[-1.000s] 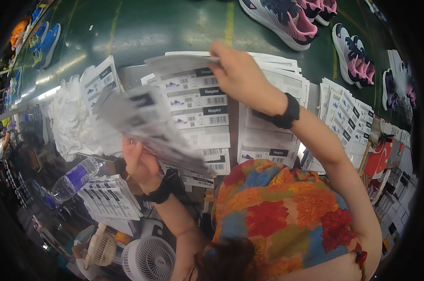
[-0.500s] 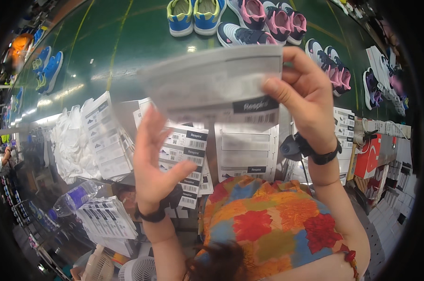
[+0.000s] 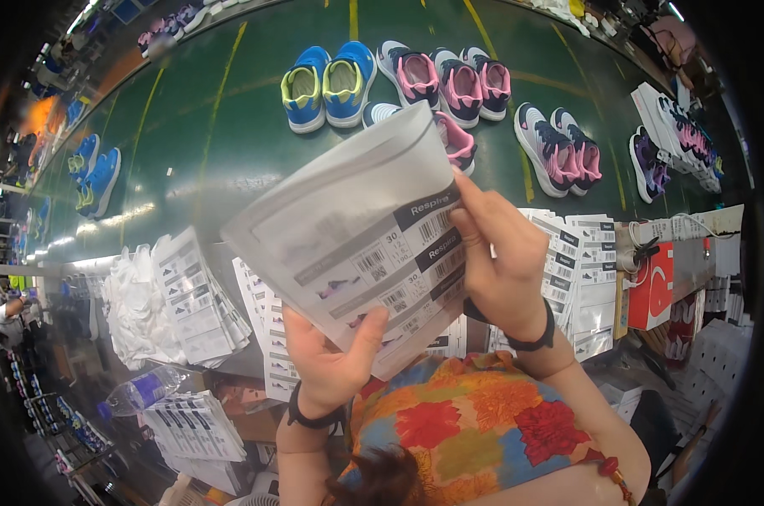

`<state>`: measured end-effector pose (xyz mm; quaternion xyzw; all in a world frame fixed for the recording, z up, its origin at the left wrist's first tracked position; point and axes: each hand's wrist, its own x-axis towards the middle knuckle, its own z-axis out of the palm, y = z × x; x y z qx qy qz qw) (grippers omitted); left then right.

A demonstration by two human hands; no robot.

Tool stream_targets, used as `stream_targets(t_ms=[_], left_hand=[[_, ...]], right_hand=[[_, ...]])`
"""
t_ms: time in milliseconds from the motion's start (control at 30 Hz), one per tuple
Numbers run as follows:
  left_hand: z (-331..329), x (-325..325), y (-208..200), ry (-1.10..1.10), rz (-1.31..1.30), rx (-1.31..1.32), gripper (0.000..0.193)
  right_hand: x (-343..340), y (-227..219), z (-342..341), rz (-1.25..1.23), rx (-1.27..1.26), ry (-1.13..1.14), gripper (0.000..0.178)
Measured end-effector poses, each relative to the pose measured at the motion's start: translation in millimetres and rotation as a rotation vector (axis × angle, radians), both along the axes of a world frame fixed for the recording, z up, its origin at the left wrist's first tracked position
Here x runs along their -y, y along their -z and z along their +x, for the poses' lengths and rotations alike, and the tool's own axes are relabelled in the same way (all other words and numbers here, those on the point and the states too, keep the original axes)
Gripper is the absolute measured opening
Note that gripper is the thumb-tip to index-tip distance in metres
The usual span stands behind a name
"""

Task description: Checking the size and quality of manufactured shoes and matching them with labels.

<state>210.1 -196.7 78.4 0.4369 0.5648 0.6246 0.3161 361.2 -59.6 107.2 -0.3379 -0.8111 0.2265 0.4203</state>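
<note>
Both of my hands hold a tilted sheet of shoe labels (image 3: 348,215) up before my chest. Its upper part is pale and curled over; several printed labels with barcodes and small shoe pictures run below. With thumb and fingers my right hand (image 3: 504,261) pinches the right edge. My left hand (image 3: 335,358) grips the lower left edge, its thumb on the front and its fingers hidden behind. Under the sheet lie other label sheets (image 3: 274,354), partly covered. To the right of my right hand are stacks of label sheets (image 3: 597,312).
On the green conveyor belt (image 3: 247,143) stand blue-and-yellow shoes (image 3: 345,80), navy-and-pink shoes (image 3: 462,88) and another such pair (image 3: 559,152). At left are crumpled white paper (image 3: 133,304), a label stack (image 3: 194,295) and a plastic bottle (image 3: 145,390). A red box (image 3: 652,287) stands at right.
The sheet has swung from nearly level to a steep tilt and come lower, its printed labels now showing. My left hand, apart from it before, has closed on its lower edge.
</note>
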Motion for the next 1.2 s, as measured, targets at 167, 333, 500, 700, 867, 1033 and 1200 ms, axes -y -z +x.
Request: stream_targets(t_ms=[167,333,500,700,867,1033,1200], left_hand=[[17.1,-1.3,-8.7,-0.060,0.053,-0.002,0.062],[13.6,3.2,-10.3,0.036,0.022,-0.361,0.064],[20.1,7.7,-4.9,-0.007,0.053,-0.179,0.064],[30.3,7.5,-10.5,-0.093,0.049,-0.133,0.059],[20.3,2.9,-2.6,-0.258,-0.148,0.004,0.049],[-30.6,21.0,31.4,-0.314,-0.362,-0.267,0.048],[-126.4,74.6,78.9,-0.140,-0.670,-0.437,0.070]], right_hand=[[5.9,7.2,-4.3,0.217,0.041,0.011,0.049],[1.0,10.4,7.1,-0.562,-0.476,-0.071,0.028],[-1.3,5.8,8.2,0.175,-0.142,0.088,0.027],[10.4,8.3,3.2,0.236,-0.075,0.105,0.032],[27.0,22.1,0.6,0.067,-0.065,-0.176,0.029],[40.0,23.1,22.0,-0.248,-0.322,-0.377,0.021],[-53.3,41.2,95.7,-0.283,-0.617,0.074,0.031]])
